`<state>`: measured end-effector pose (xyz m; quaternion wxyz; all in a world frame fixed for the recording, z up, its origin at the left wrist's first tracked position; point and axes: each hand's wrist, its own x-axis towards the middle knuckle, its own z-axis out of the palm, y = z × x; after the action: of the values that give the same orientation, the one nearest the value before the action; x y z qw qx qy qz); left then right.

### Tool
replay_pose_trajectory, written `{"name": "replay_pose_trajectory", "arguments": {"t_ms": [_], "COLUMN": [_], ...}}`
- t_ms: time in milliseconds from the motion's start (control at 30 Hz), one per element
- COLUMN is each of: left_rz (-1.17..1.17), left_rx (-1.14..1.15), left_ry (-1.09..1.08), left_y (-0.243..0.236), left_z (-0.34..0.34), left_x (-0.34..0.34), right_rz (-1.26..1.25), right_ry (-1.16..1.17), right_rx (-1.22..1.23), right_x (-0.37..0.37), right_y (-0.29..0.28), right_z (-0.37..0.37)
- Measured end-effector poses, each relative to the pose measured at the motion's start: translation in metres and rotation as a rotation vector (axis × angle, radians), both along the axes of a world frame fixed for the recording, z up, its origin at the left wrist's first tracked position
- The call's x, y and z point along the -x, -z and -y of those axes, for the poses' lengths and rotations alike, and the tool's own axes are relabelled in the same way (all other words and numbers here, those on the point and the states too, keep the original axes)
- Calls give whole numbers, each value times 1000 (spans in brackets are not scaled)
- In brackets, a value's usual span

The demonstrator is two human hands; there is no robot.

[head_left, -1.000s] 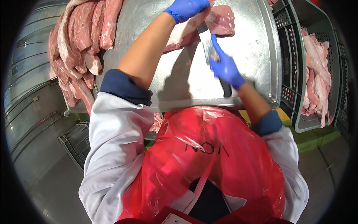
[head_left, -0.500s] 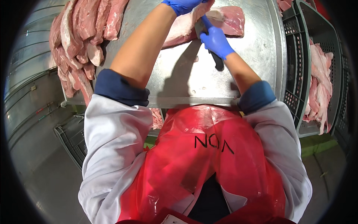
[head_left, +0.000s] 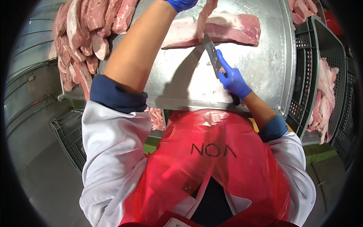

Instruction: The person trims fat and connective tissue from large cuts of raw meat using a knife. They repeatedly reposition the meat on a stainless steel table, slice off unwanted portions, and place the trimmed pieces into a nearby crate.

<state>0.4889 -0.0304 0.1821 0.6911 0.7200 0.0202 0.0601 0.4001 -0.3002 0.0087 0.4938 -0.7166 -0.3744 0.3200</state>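
Note:
A long pork loin (head_left: 234, 32), pink with a pale fat layer on top, lies across the metal tabletop (head_left: 261, 72). A meat strip (head_left: 207, 19) stands raised from its middle and runs past the upper edge. My left hand (head_left: 182, 3), in a blue glove, is closed at the strip's upper end; its fingertips are cut off by the frame edge. My right hand (head_left: 235, 81), also gloved in blue, is closed round a dark-handled knife, its forefinger stretched along the blade. The knife blade (head_left: 211, 55) points away from me, its tip at the strip's lower end.
Several meat pieces (head_left: 77, 34) are heaped at the table's left, some hanging over its edge. On the right, a dark perforated crate (head_left: 302, 75) stands beside the table, with pale trimmings (head_left: 323, 98) near it. Another crate (head_left: 68, 136) sits low at left.
My right hand has drawn the knife back toward me and to the right, baring its blade. The loin shows lower and further right in the picture, with the strip still raised.

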Motion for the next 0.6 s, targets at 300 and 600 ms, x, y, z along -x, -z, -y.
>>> {"name": "replay_pose_trajectory", "arguments": {"t_ms": [300,600], "left_rz": [-386,-273], "left_rx": [-1378,-1287], "left_ry": [-247,-96], "left_y": [29,121], "left_z": [-193,-39], "left_x": [108,129], "right_rz": [-280,-136], "right_ry": [345,245], "right_rx": [-3,-58], "right_x": [-43,-70], "right_y": [-37,-25], "right_z": [-19,-86]}}
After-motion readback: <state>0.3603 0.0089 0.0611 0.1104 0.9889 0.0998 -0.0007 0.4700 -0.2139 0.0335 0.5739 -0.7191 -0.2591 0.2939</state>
